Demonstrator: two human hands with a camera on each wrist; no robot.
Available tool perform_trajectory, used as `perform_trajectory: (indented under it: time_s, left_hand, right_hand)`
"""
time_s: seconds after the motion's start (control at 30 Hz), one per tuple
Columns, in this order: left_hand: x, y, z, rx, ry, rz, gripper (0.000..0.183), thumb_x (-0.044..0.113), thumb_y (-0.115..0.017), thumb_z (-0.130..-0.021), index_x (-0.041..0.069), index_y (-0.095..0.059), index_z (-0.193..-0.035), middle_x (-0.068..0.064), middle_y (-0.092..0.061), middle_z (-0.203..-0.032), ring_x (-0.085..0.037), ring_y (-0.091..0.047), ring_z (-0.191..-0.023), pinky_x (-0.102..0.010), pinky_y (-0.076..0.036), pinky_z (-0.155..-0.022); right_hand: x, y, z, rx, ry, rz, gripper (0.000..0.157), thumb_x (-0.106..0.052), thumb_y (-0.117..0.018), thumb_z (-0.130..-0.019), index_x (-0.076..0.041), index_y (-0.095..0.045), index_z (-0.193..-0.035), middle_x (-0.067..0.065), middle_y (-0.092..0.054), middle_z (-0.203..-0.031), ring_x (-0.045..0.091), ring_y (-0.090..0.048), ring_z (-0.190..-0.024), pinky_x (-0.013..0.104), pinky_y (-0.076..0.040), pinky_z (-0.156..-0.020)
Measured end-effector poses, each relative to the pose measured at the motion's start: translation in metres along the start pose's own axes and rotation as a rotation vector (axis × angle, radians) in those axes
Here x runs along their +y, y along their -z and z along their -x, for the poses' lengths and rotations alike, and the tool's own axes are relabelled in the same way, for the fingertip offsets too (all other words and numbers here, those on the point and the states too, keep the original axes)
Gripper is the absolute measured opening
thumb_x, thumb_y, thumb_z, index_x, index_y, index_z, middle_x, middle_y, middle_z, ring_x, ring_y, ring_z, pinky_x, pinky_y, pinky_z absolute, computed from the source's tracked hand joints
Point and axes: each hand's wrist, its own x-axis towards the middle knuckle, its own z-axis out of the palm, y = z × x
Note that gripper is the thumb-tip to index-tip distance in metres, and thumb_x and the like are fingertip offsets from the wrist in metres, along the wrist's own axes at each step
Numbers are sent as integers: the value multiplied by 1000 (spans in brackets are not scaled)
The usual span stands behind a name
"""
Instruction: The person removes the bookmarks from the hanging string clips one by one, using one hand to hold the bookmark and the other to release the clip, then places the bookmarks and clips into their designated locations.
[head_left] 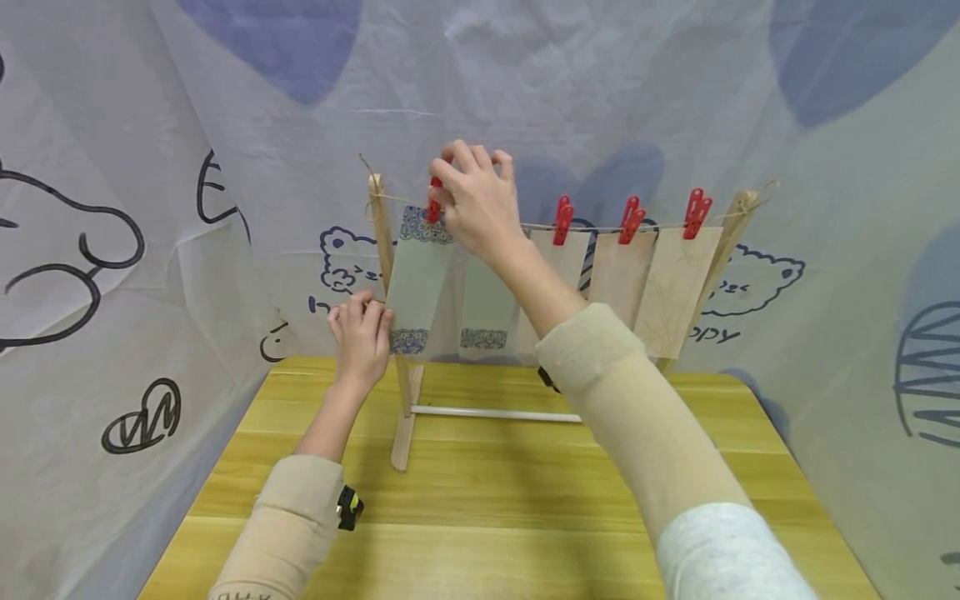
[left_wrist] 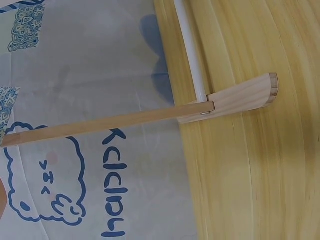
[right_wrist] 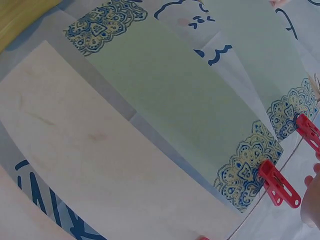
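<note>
On the string of a small wooden rack hang several paper cards. My right hand (head_left: 480, 200) pinches the red clothespin (head_left: 433, 202) at the top of the leftmost pale green card (head_left: 420, 279), which has blue lace-patterned ends. At that card's lower left edge, beside the left post (head_left: 384, 237), my left hand (head_left: 362, 337) holds the edge with bent fingers; the grip itself is partly hidden. The card slants leftward at the bottom. Next to it, a second green card (right_wrist: 175, 105) hangs from another red clothespin (right_wrist: 277, 182), mostly behind my right hand in the head view.
Farther right, cream and beige cards (head_left: 678, 287) hang from red clothespins (head_left: 632, 221). A white rod (head_left: 495, 413) joins the rack's feet (left_wrist: 245, 93) on the yellow wood-grain table (head_left: 465, 500). Behind stands a pale cloth (head_left: 600, 75) with blue drawings.
</note>
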Motion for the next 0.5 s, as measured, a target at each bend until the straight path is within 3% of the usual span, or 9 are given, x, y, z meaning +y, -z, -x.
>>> perform_trajectory:
  time_s: [0.5]
  left_hand:
    - [-6, 1, 3, 50, -21, -11, 45, 39, -29, -98, 0, -47, -84, -18, -43, -101, -34, -39, -85, -55, -23, -85]
  right_hand:
    - [0, 2, 0, 95, -1, -27, 18, -31, -50, -94, -18, -62, -98, -3, -51, -116, 17, -43, -109, 38, -22, -97]
